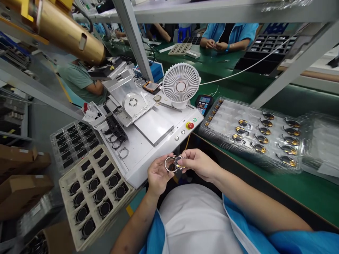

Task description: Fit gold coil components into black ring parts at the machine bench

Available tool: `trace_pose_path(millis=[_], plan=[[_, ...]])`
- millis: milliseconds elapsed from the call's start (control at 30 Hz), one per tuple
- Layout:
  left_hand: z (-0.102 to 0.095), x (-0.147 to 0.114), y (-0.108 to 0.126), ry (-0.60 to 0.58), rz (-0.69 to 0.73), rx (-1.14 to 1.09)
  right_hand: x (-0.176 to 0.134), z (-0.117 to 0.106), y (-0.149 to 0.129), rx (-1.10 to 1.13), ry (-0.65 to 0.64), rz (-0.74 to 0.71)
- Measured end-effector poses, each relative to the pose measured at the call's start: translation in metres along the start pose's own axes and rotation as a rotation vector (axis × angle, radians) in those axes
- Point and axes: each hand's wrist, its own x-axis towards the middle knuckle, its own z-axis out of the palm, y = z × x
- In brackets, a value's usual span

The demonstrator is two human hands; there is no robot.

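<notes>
My left hand is closed on a thin metal ring, holding it by its edge in front of my body. Pinched in my right hand is a small round dark disc with a shiny rim and a bit of gold colour. Ring and disc are side by side and overlap in view; whether they touch I cannot tell. Just beyond my hands is the front edge of a white machine. More loose rings lie on its left side.
A beige tray with round dark parts stands at the left. On the right, a clear plastic tray carries several gold-and-black discs. A white fan, a red stop button, a keypad and a brass-coloured cylinder surround the machine. Co-workers sit beyond.
</notes>
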Motion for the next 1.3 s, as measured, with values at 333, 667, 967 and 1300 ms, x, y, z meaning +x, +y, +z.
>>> trace_pose_path(millis=[333,667,967,1300], plan=[[-0.015,-0.016,-0.017,0.079,-0.028,0.042,-0.003,0.035,0.007,-0.003,0.104,-0.078],[-0.013,-0.014,-0.015,0.075,0.04,0.078,-0.004,0.039,0.007,-0.058,0.1,-0.096],[-0.016,-0.019,-0.02,0.082,0.044,0.095,0.0,0.036,0.011,0.012,0.077,-0.011],[-0.015,-0.033,-0.022,0.063,0.094,0.185,0.003,0.018,0.04,0.009,0.036,0.15]])
